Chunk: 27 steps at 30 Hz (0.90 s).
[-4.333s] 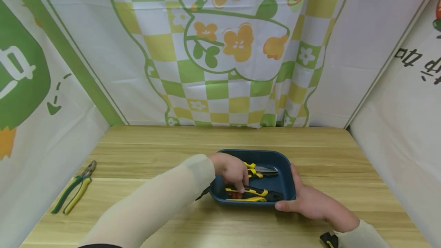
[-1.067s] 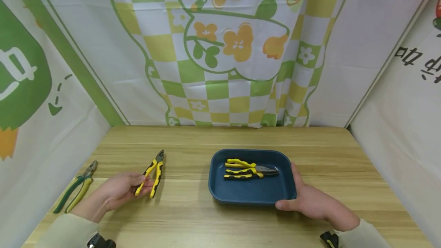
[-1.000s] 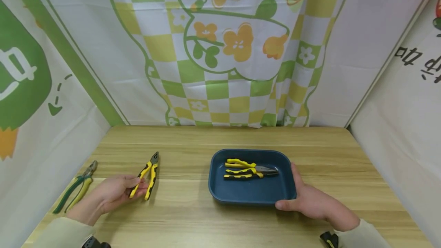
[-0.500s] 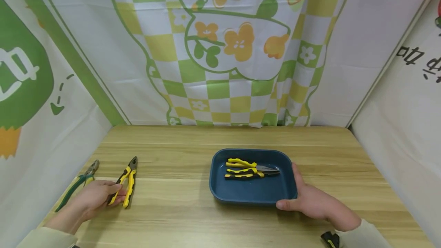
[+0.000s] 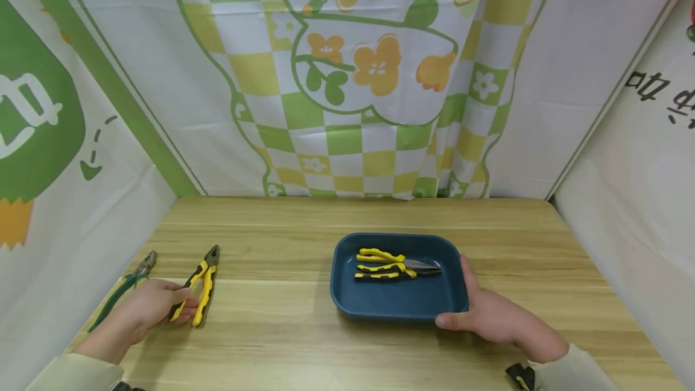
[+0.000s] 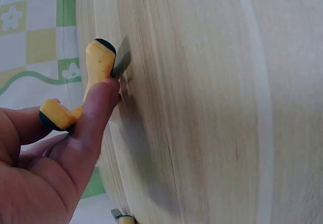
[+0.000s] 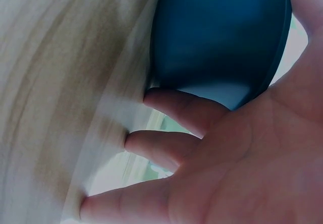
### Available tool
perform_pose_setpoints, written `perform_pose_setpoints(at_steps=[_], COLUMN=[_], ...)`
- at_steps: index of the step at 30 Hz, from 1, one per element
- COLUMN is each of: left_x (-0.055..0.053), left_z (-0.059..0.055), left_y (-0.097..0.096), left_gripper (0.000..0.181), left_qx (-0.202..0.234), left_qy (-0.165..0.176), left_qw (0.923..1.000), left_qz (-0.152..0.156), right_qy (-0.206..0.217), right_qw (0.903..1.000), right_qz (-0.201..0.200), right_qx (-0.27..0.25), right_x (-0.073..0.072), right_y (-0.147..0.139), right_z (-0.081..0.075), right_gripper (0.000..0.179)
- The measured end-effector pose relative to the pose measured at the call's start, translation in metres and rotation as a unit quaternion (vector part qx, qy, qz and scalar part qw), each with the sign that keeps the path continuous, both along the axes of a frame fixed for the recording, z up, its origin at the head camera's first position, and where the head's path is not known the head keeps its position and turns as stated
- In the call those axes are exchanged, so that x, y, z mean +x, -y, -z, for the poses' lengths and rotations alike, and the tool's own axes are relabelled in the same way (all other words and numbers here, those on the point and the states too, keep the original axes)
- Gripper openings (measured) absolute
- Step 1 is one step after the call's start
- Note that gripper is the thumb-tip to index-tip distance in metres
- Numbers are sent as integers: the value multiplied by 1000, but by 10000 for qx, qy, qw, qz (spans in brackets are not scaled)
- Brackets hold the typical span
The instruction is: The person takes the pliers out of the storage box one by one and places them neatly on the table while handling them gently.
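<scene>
My left hand (image 5: 148, 305) pinches one handle of yellow-and-black pliers (image 5: 205, 294) at the left of the table, jaws pointing away and handles spread. In the left wrist view the yellow handle ends (image 6: 100, 62) show between thumb and fingers, above the wood and their shadow. Beside that hand lie green-handled pliers (image 5: 120, 294), partly hidden by it. My right hand (image 5: 496, 323) steadies the blue box (image 5: 399, 317) at its right front corner. In the right wrist view its fingers (image 7: 171, 108) are spread and straight, touching the box wall and table.
In the box lie long-nose pliers (image 5: 382, 254) with yellow handles and a second yellow-and-black pair (image 5: 380, 276). The wooden table (image 5: 271, 349) is bounded by a printed curtain (image 5: 358, 137) behind and white cloth walls at both sides.
The left hand has lifted the yellow-and-black pliers out of the box and carried them left, next to the green-handled pliers. Over the last half second it barely moves. The right hand stays at the box.
</scene>
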<state>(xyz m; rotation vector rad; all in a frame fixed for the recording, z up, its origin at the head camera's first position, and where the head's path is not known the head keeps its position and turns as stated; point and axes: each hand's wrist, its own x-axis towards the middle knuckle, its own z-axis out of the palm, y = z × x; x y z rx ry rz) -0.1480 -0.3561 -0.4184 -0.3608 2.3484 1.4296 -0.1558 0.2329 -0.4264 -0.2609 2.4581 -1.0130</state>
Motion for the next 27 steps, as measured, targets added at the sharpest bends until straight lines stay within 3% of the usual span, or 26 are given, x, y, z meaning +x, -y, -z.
perform_pose_setpoints(at_steps=[4,8,12,15,20,27], left_x=[-1,-1,-1,-1,-1,-4], left_z=[1,-1,-5,-8,-9,-10], left_y=[3,5,5,6,7,10], left_gripper=[45,45,39,34,34,32], left_qx=[-158,-641,-1344,-1873,-2206,-2322], left_qy=[18,-81,-232,-358,-482,-462], left_qw=[9999,9979,9900,9800,9715,9676], left_qz=[-44,87,359,572,723,877], right_qy=[9,4,-12,-42,-57,-38], right_qw=[10000,10000,10000,10000,9999,9999], right_qz=[19,22,-6,-29,-51,-14], right_qx=[-5,-9,-49,-71,-121,-125], right_x=[0,-1,-1,-1,-1,-1], right_y=[0,0,1,1,1,0], right_z=[0,0,-1,-2,-2,-2], right_gripper=[133,133,132,132,132,132])
